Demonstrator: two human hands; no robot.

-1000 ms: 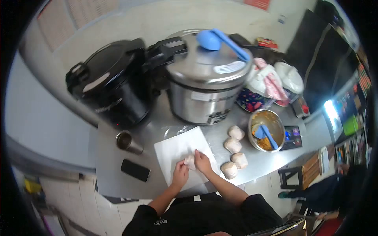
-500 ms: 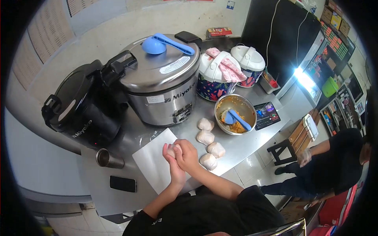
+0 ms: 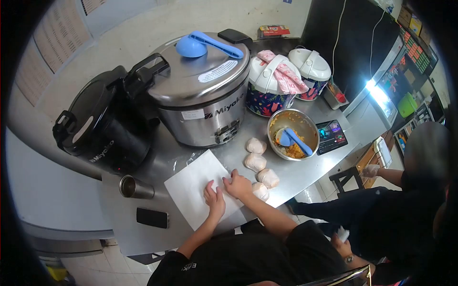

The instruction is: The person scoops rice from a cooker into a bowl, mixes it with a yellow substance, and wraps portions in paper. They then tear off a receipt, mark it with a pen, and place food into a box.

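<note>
My left hand [image 3: 215, 199] is over the white paper sheet [image 3: 183, 183], its thumb apart from its fingers. Just to the right, my right hand [image 3: 238, 186] is above the same sheet, fingers also apart. A small gap separates the two hands, and no wrapped ball shows between them. Several pale wrapped balls [image 3: 255, 162] sit in a row beyond my right hand; my right hand and forearm are close to the nearest one. A steel bowl [image 3: 312, 128] of orange-yellow food holds a blue scoop [image 3: 298, 142].
A large steel cooker [image 3: 191, 128] with a blue ladle [image 3: 210, 45] on its lid, a black cooker [image 3: 98, 128] and two patterned pots [image 3: 267, 97] line the back. A metal cup [image 3: 136, 187], a phone [image 3: 152, 218] and a tablet [image 3: 332, 137] lie around. A co-worker [image 3: 381, 214] stands right.
My hands were cupped together around a pale ball; now they have separated and lowered onto the paper, and that ball no longer shows in them. The co-worker has moved closer.
</note>
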